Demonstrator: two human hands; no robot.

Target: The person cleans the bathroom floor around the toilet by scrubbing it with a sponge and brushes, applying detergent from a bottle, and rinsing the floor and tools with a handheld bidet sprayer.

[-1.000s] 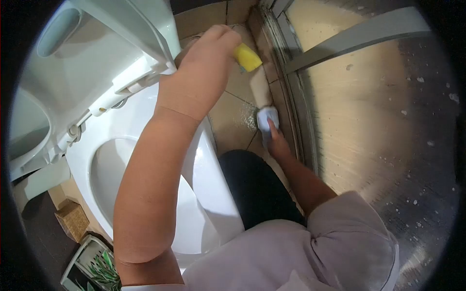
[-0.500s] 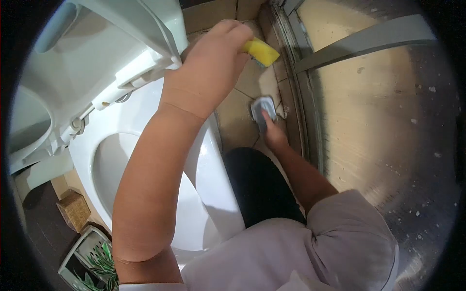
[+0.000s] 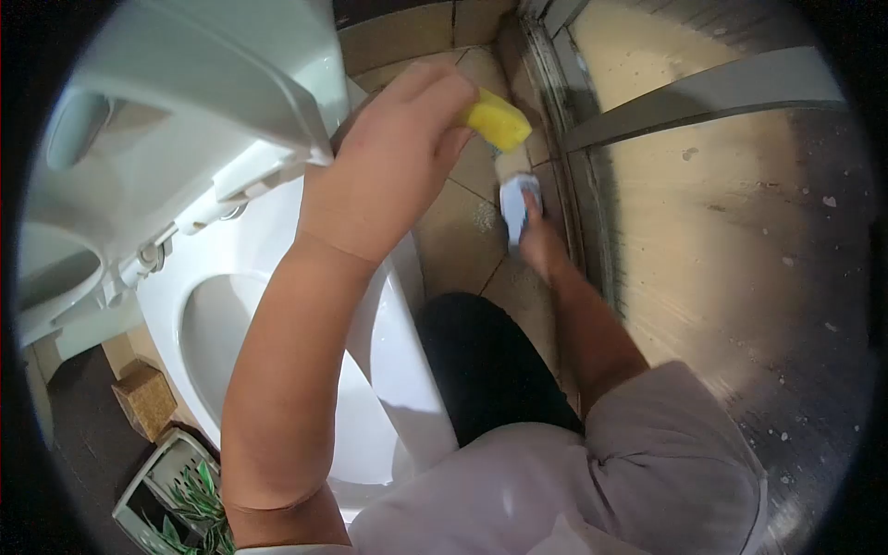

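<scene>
My left hand (image 3: 388, 153) reaches over the side of the white toilet (image 3: 421, 370), its fingers closed round a yellow sponge (image 3: 498, 120). One end of the sponge sticks out to the right, above the tiled floor (image 3: 449, 222). Lower down, my right hand (image 3: 543, 242) grips a pale blue-white scrub brush (image 3: 515, 208), with the thumb lying along its top. The brush is at the floor near the base of the door frame; its bristles are hidden. A patch of white foam (image 3: 485, 217) lies on the tile just left of the brush.
The toilet's raised seat and lid (image 3: 213, 102) stand at the upper left. A glass door (image 3: 703, 231) with a grey frame (image 3: 578, 185) borders the floor on the right. At lower left are a cork-like block (image 3: 145, 402) and a green plant (image 3: 194, 504) by a grey basket.
My right hand has moved the scrub brush to the right, towards the door frame, uncovering foam on the tile. My left hand still holds the sponge. The view has shifted slightly.
</scene>
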